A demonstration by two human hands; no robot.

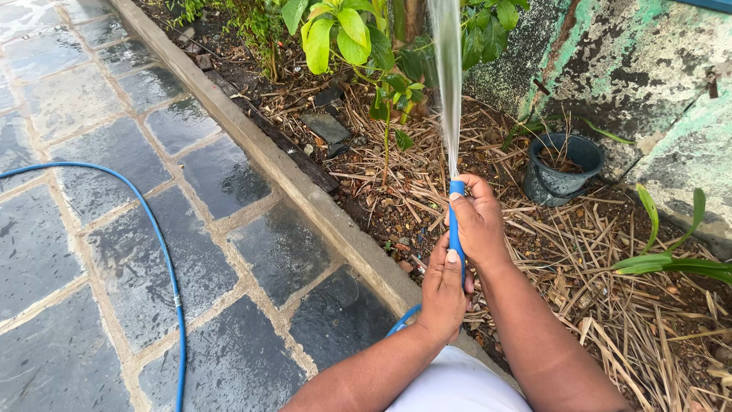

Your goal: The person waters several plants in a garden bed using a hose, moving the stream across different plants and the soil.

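Observation:
Both hands hold the end of a blue garden hose over a planted bed. My right hand grips it near the nozzle end, thumb pressed at the opening. Just below, my left hand wraps the hose. A jet of water shoots up and away from the hose end toward a leafy green plant. The remaining hose trails in a curve across the wet stone paving on the left.
A concrete kerb divides the wet grey paving from the bed of dry straw mulch. A dark plastic pot stands by a weathered green-stained wall. Long green leaves sprout at the right.

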